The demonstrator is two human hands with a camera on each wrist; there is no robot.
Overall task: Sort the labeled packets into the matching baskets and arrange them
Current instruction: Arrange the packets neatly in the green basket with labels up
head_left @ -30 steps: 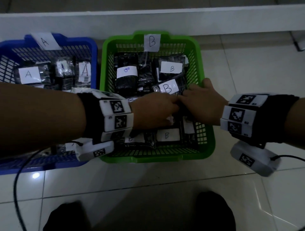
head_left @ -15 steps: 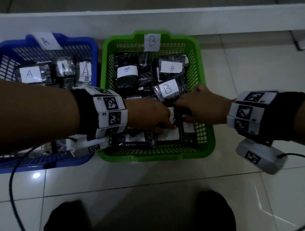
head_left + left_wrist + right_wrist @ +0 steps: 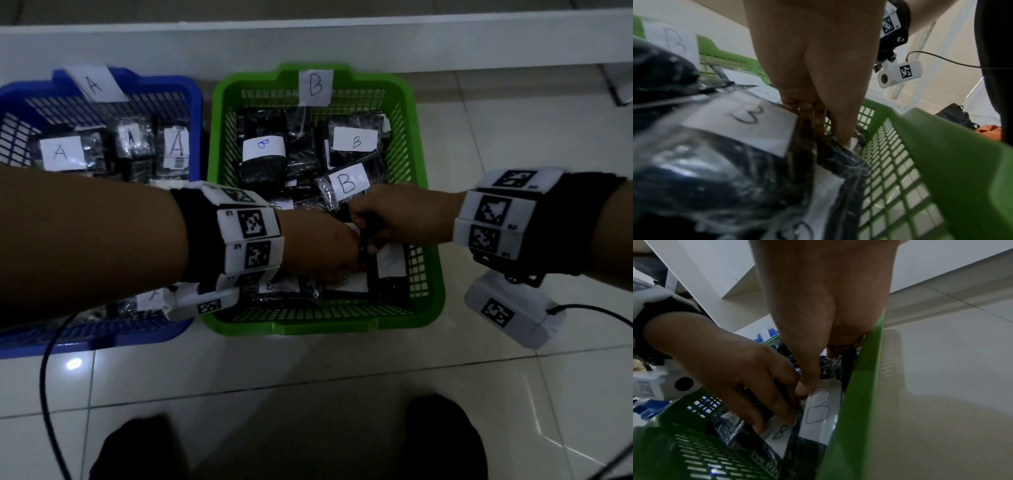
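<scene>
Nearest me, at the bottom of the head view, I see two dark shoes (image 3: 445, 442) on the pale tiled floor (image 3: 308, 363), and a black cable (image 3: 46, 377) looping off to the left. Just beyond, both of my hands are down inside the green basket (image 3: 329, 323), meeting near its front right part. My left hand (image 3: 322, 246) reaches in from the left with its fingers (image 3: 774, 404) laid fairly straight and pressing down on a B-labelled packet (image 3: 780, 433) at the basket's front; they touch it but I see no curl around it. My right hand (image 3: 400, 217) comes in from the right with its fingers bent, the thumb (image 3: 807, 382) and fingertips pinching the top edge of a dark plastic packet (image 3: 819, 410) that stands on edge against the basket's right wall, its white B label facing inward. From the left wrist camera I see those right fingertips (image 3: 813, 113) bunched down into the plastic beside another B label (image 3: 748, 123). Further in, more B packets lie across the middle and back of the green basket, one tilted with a large B (image 3: 347, 181) just behind my right hand, and a B tag (image 3: 315, 85) is stuck on its far rim. To the left, touching the green one, sits the blue basket (image 3: 191, 99) holding packets marked A (image 3: 61, 152), with an A tag (image 3: 94, 84) on its back rim. Behind both runs a white ledge (image 3: 308, 41).
</scene>
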